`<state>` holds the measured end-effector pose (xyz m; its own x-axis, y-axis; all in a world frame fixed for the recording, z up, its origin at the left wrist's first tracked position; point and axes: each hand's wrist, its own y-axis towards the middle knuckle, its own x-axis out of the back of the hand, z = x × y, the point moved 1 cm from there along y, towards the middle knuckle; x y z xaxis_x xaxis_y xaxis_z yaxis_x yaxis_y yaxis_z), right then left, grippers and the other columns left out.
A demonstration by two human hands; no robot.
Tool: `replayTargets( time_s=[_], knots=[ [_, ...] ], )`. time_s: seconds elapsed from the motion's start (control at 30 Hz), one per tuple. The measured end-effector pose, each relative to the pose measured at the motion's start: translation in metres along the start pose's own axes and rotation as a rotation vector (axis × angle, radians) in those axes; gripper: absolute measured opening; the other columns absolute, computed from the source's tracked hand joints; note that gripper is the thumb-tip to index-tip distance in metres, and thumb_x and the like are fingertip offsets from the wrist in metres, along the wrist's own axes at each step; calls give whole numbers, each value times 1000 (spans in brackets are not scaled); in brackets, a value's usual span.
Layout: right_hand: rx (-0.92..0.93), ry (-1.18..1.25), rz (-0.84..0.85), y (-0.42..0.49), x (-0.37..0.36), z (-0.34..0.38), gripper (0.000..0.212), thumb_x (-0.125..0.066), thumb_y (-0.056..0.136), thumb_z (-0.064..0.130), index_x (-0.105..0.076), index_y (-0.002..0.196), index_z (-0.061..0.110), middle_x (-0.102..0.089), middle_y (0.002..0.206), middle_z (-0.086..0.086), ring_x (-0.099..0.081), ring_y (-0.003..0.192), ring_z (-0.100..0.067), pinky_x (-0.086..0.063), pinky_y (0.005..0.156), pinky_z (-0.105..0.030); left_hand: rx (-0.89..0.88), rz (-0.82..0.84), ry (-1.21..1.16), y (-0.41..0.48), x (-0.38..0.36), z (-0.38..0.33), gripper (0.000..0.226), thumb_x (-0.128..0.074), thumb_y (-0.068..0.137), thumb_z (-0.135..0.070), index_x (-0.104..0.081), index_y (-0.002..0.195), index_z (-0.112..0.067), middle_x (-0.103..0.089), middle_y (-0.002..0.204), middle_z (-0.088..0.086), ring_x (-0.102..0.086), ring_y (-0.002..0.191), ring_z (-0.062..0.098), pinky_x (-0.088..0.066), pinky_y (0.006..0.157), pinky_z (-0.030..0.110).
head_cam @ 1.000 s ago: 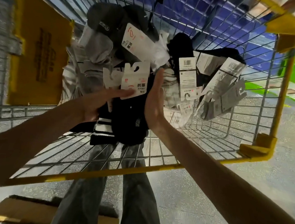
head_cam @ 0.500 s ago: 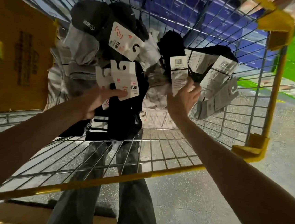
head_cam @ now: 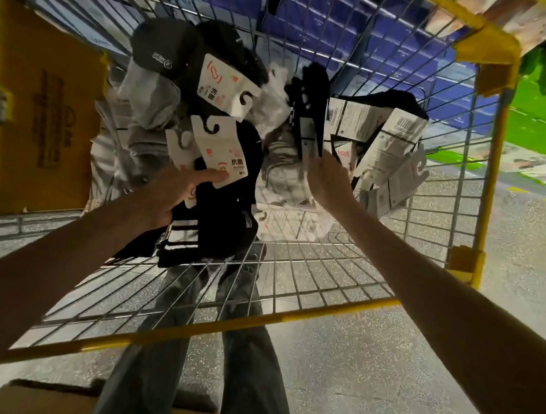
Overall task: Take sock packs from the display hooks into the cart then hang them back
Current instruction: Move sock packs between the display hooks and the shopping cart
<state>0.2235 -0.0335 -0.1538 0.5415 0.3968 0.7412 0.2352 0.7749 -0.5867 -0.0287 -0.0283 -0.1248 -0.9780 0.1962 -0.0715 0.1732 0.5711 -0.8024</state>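
one yellow-rimmed wire cart (head_cam: pixel 221 327), left hand (head_cam: pixel 170 198) gripping two white-carded black sock packs (head_cam: pixel 223 215) at nine o'clock, right hand (head_cam: pixel 328 182) pinching one slim black sock pack (head_cam: pixel 309 111) at two o'clock

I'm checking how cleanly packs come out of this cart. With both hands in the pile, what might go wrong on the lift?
The left hand grips the black sock pack with a white hooked card by that card, overlapping a second card; the extra pack may slip free.
The right hand pinches a narrow black sock pack lying against white barcode-labelled packs; their hook cutouts may snag and get dragged along.
Either card could catch the silver wire cart.
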Motion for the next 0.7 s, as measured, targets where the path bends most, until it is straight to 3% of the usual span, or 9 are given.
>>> replayTargets(
  time_s=[0.07,0.17,0.2,0.3,0.37,0.43,0.5,0.6,0.7],
  knots=[
    [6,99,23,-17,16,8,29,-32,103,22,-54,95,4,-55,79,-9,-51,74,-28,-36,68,-32,-8,-67,-34,-3,4,-8,31,-74,84,-17,-69,114,-26,-74,105,-11,-67,103,9,-50,87,29],
    [35,176,92,-40,40,19,36,-37,102,24,-59,101,-4,-62,86,-18,-61,76,-30,-52,69,-38,-22,-149,-68,-10,15,-24,26,-75,84,-19,-69,108,-27,-73,106,-10,-66,106,13,-52,87,31],
    [54,170,103,-48,51,25,37,-39,102,25,-60,100,-4,-63,84,-17,-62,73,-28,-53,64,-34,-48,-152,-72,-12,18,-31,27,-75,84,-18,-68,110,-26,-73,106,-9,-67,105,13,-53,87,31],
    [189,59,79,-72,86,45,34,-46,102,24,-55,74,9,-51,63,2,-52,54,-12,-34,44,-15,-99,-171,-86,-22,26,-55,27,-74,85,-19,-69,111,-24,-75,98,-13,-71,95,6,-56,82,26],
    [276,84,114,-85,110,59,28,-49,101,20,-60,77,11,-55,66,2,-57,53,-8,-42,42,-14,-148,-240,-63,-33,32,-73,32,-78,82,-26,-67,112,-23,-74,100,-12,-70,98,9,-55,81,25],
    [363,67,139,-98,133,75,27,-51,100,20,-66,90,-1,-65,79,-10,-63,63,-17,-54,52,-29,-211,-339,8,-45,39,-93,58,-85,73,-34,-62,124,-16,-69,119,0,-66,109,23,-53,86,37],
    [448,-42,153,-110,156,90,28,-51,100,23,-66,98,-1,-67,88,-16,-63,73,-25,-52,63,-39,-292,-391,85,-61,42,-113,57,-82,78,-24,-60,128,-10,-65,126,6,-63,111,27,-51,90,41],
    [557,-164,200,-135,198,116,28,-48,102,23,-61,99,-2,-63,92,-21,-57,77,-29,-36,64,-31,-412,-350,215,-91,42,-144,50,-78,83,-16,-60,129,-11,-63,120,1,-60,106,19,-49,87,32],
    [610,-279,206,-161,240,150,27,-47,102,20,-61,113,-1,-61,109,-23,-56,99,-36,-40,83,-35,-487,-251,306,-130,42,-185,55,-80,81,-20,-59,131,-16,-63,130,4,-60,116,21,-48,98,35]
  ],
)
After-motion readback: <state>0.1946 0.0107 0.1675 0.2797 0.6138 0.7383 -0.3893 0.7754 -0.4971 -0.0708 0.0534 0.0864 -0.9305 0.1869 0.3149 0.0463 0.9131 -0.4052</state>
